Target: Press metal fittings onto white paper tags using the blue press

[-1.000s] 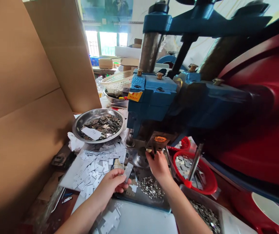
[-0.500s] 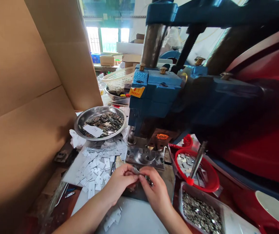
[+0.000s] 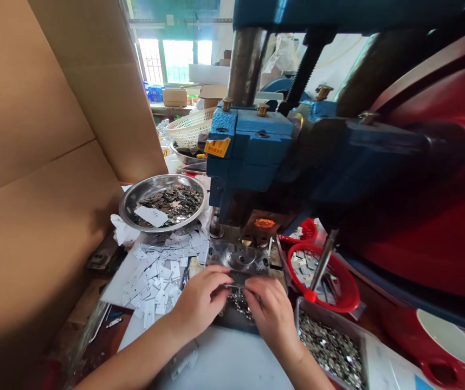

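Note:
My left hand and my right hand face each other at the front of the press. Their thumbs and forefingers curl toward a small flat metal plate, of which only a thin edge shows between the fingertips. Just behind the fingers is the metal die under the press head. Below the hands, small shiny metal pieces lie on the dark press bed, partly hidden by my right hand. Many loose pale metal plates are spread to the left.
A steel bowl of dark metal parts stands at back left. At right are a red basket holding plates, a clear bin of shiny parts and a red mug. Cardboard walls the left side; a red flywheel rises at right.
My hands have moved apart from a close pinch on a small metal piece, uncovering the shiny pieces beneath. The view has shifted slightly, so the press stands a little further left and higher.

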The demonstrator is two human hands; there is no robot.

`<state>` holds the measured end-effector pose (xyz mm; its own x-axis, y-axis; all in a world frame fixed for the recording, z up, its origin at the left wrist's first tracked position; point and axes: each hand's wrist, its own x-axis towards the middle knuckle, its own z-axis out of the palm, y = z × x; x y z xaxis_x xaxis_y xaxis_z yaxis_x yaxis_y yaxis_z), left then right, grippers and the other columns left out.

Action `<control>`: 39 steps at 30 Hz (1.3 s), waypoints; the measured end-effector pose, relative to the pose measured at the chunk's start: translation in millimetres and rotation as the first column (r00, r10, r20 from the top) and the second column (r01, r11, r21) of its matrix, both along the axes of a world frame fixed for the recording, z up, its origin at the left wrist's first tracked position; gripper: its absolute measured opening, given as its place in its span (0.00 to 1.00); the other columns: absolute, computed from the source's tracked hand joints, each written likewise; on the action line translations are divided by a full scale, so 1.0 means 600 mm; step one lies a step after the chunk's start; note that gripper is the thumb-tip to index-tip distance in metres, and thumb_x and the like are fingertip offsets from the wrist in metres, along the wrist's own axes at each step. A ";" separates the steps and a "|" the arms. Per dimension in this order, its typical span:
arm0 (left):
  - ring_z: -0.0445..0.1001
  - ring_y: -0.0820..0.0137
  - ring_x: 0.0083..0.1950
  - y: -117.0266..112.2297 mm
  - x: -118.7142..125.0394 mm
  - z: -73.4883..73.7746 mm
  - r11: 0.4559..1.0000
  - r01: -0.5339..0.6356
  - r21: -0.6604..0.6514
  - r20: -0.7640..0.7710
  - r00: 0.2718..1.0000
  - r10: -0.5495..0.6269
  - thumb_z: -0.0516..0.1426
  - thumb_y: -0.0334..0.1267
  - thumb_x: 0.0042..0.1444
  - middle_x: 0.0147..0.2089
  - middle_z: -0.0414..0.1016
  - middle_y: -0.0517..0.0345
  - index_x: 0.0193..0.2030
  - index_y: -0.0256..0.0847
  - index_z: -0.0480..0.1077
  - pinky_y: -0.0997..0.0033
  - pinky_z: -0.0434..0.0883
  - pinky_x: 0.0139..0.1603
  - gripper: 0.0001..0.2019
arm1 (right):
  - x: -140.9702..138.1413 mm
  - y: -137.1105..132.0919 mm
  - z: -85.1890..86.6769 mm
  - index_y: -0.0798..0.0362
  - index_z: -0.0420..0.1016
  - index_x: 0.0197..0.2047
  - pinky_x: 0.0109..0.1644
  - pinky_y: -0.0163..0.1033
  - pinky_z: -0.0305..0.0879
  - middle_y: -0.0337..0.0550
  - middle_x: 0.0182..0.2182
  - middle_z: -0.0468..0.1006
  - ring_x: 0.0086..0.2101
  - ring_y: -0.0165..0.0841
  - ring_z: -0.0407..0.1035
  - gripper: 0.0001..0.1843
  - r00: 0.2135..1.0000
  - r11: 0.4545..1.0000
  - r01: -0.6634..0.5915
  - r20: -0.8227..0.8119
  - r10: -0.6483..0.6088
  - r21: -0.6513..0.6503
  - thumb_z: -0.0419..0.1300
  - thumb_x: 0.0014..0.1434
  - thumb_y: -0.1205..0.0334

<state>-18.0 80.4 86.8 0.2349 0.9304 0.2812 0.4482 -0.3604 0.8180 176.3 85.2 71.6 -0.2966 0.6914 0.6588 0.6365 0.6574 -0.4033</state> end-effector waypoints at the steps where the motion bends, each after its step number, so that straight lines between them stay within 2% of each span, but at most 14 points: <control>1: 0.72 0.64 0.48 0.009 0.005 0.002 0.999 -0.005 0.032 -0.031 1.000 0.006 0.56 0.31 0.56 0.46 0.75 0.54 0.40 0.44 0.74 0.64 0.68 0.52 0.08 | -0.001 0.008 0.000 0.48 0.72 0.40 0.41 0.42 0.66 0.41 0.34 0.77 0.35 0.34 0.70 0.06 0.999 0.999 0.019 -0.027 -0.020 -0.050 0.57 0.59 0.66; 4: 0.72 0.65 0.42 0.047 0.025 0.004 0.990 -0.115 0.083 -0.073 0.990 0.121 0.57 0.36 0.57 0.39 0.75 0.54 0.35 0.42 0.74 0.65 0.69 0.47 0.04 | -0.006 0.040 -0.004 0.49 0.72 0.39 0.41 0.42 0.66 0.42 0.34 0.77 0.36 0.36 0.70 0.06 0.989 0.982 0.090 -0.101 -0.108 -0.167 0.55 0.61 0.62; 9: 0.70 0.63 0.46 0.114 0.060 -0.014 0.938 -0.297 0.176 -0.038 0.951 0.308 0.62 0.32 0.52 0.42 0.73 0.51 0.32 0.38 0.75 0.60 0.67 0.50 0.01 | -0.007 0.099 -0.022 0.51 0.73 0.35 0.39 0.42 0.66 0.44 0.33 0.73 0.36 0.37 0.68 0.10 0.945 0.947 0.161 -0.233 -0.229 -0.279 0.54 0.60 0.56; 15: 0.69 0.62 0.48 0.137 0.077 -0.039 0.910 -0.397 0.119 0.054 0.918 0.394 0.61 0.31 0.51 0.43 0.71 0.52 0.32 0.39 0.74 0.56 0.66 0.52 0.02 | 0.004 0.143 -0.037 0.51 0.75 0.30 0.45 0.45 0.65 0.47 0.36 0.70 0.39 0.40 0.68 0.14 0.923 0.916 0.162 -0.272 -0.272 -0.366 0.57 0.53 0.50; 19: 0.69 0.62 0.50 0.143 0.078 -0.046 0.926 -0.373 0.047 0.065 0.927 0.370 0.60 0.30 0.50 0.45 0.72 0.52 0.38 0.39 0.72 0.56 0.65 0.54 0.07 | 0.006 0.148 -0.034 0.52 0.74 0.31 0.44 0.45 0.66 0.47 0.35 0.71 0.38 0.40 0.68 0.14 0.923 0.896 0.141 -0.273 -0.273 -0.420 0.57 0.51 0.50; 23: 0.72 0.64 0.47 0.150 0.076 -0.046 0.963 -0.270 -0.008 0.041 0.962 0.270 0.57 0.28 0.51 0.42 0.75 0.55 0.40 0.41 0.73 0.60 0.67 0.53 0.10 | 0.003 0.146 -0.034 0.52 0.73 0.32 0.39 0.42 0.66 0.44 0.32 0.72 0.34 0.38 0.67 0.13 0.925 0.884 0.136 -0.262 -0.275 -0.446 0.56 0.50 0.53; 27: 0.72 0.64 0.48 0.158 0.079 -0.041 0.980 -0.192 -0.047 0.015 0.981 0.193 0.56 0.27 0.52 0.44 0.76 0.54 0.42 0.40 0.73 0.62 0.67 0.53 0.12 | -0.004 0.151 -0.036 0.53 0.73 0.33 0.38 0.41 0.65 0.44 0.32 0.72 0.34 0.37 0.68 0.13 0.925 0.876 0.142 -0.252 -0.283 -0.462 0.54 0.50 0.54; 30: 0.71 0.64 0.51 0.159 0.071 -0.034 0.982 -0.180 -0.057 0.012 0.983 0.181 0.56 0.29 0.53 0.49 0.74 0.53 0.48 0.40 0.71 0.63 0.66 0.55 0.15 | -0.005 0.149 -0.036 0.53 0.73 0.34 0.40 0.43 0.65 0.45 0.33 0.72 0.35 0.39 0.68 0.14 0.923 0.875 0.150 -0.251 -0.290 -0.460 0.54 0.50 0.53; 33: 0.69 0.64 0.54 0.144 0.032 -0.025 0.969 -0.238 -0.063 -0.003 0.971 0.239 0.54 0.34 0.57 0.52 0.72 0.53 0.52 0.40 0.68 0.63 0.65 0.56 0.15 | 0.007 0.130 -0.036 0.53 0.72 0.37 0.42 0.44 0.65 0.47 0.36 0.72 0.38 0.39 0.67 0.15 0.909 0.879 0.177 -0.270 -0.319 -0.442 0.55 0.53 0.51; 36: 0.72 0.64 0.45 0.107 -0.025 -0.018 0.960 -0.266 -0.085 -0.081 0.962 0.259 0.53 0.35 0.58 0.42 0.76 0.57 0.39 0.43 0.73 0.64 0.67 0.48 0.08 | 0.028 0.095 -0.038 0.52 0.72 0.38 0.41 0.41 0.65 0.45 0.37 0.73 0.38 0.38 0.68 0.14 0.897 0.872 0.182 -0.287 -0.337 -0.455 0.54 0.56 0.51; 39: 0.72 0.65 0.40 0.063 -0.058 -0.019 0.967 -0.232 -0.108 -0.317 0.930 0.188 0.52 0.35 0.58 0.36 0.75 0.60 0.34 0.45 0.73 0.66 0.67 0.42 0.08 | 0.049 0.063 -0.042 0.51 0.73 0.35 0.39 0.40 0.66 0.44 0.35 0.74 0.35 0.37 0.69 0.13 0.892 0.836 0.199 -0.259 -0.371 -0.512 0.54 0.56 0.51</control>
<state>-53.1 118.5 75.5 0.0832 0.9925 0.0900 0.7345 -0.1221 0.6676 205.5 122.9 46.7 0.1401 0.9547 0.2626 0.5349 0.1502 -0.8315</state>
